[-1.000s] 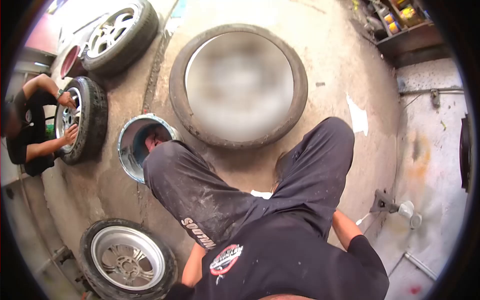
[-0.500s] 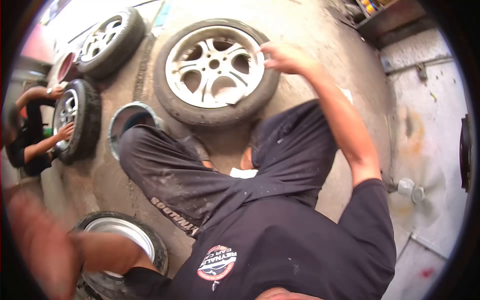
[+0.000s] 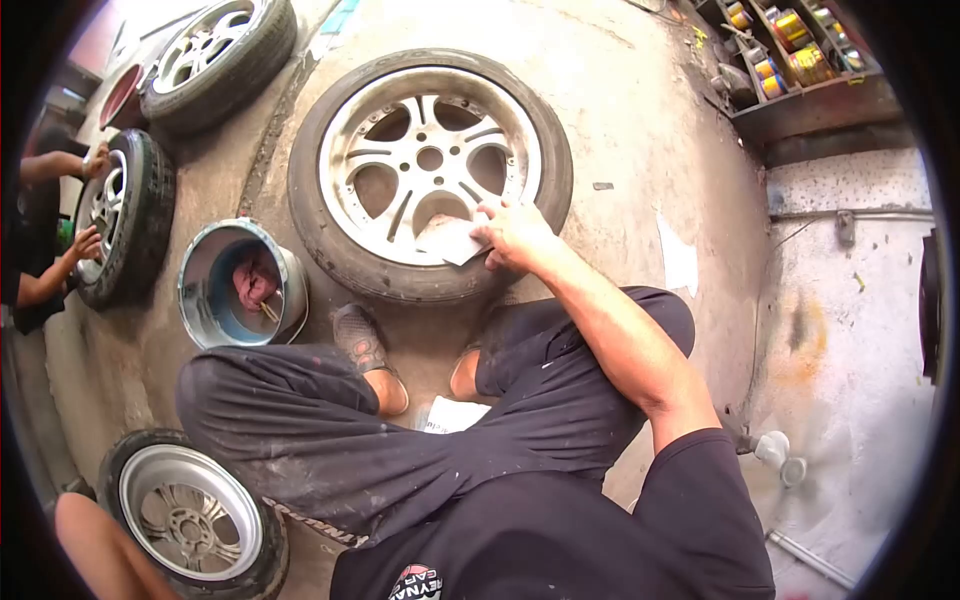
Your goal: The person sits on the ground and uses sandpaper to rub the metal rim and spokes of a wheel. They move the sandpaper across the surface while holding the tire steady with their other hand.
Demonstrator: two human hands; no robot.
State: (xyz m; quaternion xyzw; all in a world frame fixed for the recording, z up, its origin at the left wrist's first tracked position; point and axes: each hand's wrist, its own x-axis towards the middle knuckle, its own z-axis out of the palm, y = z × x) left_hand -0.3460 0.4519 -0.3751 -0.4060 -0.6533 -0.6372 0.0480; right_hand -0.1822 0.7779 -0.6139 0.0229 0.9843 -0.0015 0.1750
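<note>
A car wheel [image 3: 338, 215] lies flat, its silver spoked rim facing up and a black tyre around it. At the near right of the rim, my right hand [image 3: 515, 235] has its fingers closed on a pale folded sheet that looks like sandpaper [image 3: 460, 245]. The sheet rests against the rim's inner lip. Only part of my left arm [image 3: 105, 550] shows at the lower left; its hand is out of view. Left of the wheel stands a bucket [image 3: 190, 290] with bluish liquid and a reddish cloth [image 3: 255, 283] inside.
Another wheel [image 3: 190, 505] lies at the lower left. Farther left, a co-worker's hands [image 3: 85, 245] touch an upright wheel [image 3: 145, 220]; one more wheel [image 3: 225, 90] stands behind. Paper scraps [image 3: 677, 255] lie on the floor. A shelf with cans [image 3: 810, 62] is at upper right.
My right hand has moved from the rim's right edge down to the pale sheet and closed on it. My left hand has left the view. The camera view has shifted, showing more of the bucket.
</note>
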